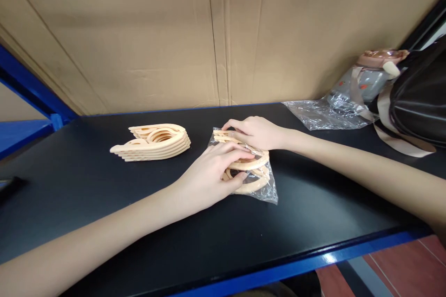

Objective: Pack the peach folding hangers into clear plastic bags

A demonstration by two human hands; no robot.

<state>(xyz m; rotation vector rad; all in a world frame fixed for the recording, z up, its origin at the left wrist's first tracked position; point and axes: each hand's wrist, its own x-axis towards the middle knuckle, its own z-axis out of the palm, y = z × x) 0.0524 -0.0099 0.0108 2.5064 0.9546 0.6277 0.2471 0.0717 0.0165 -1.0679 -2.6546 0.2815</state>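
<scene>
A clear plastic bag [272,195] lies on the black tabletop, with beige folding hangers [251,188] inside it. My left hand [212,174] grips the bagged hangers from the left, its thumb and fingers apart around one curved piece. Over the bag's far end, my right hand [256,132] bends its fingers down onto it; some fingertips are hidden. To the left, a neat stack of the same beige folding hangers [156,146] rests unbagged, touched by neither hand.
A cardboard wall [146,46] closes off the table's back. At the right stand a water bottle [362,81] with a strap and a black bag [421,93]. Another clear plastic bag [317,113] lies by the bottle. A dark object [9,185] sits at the left edge.
</scene>
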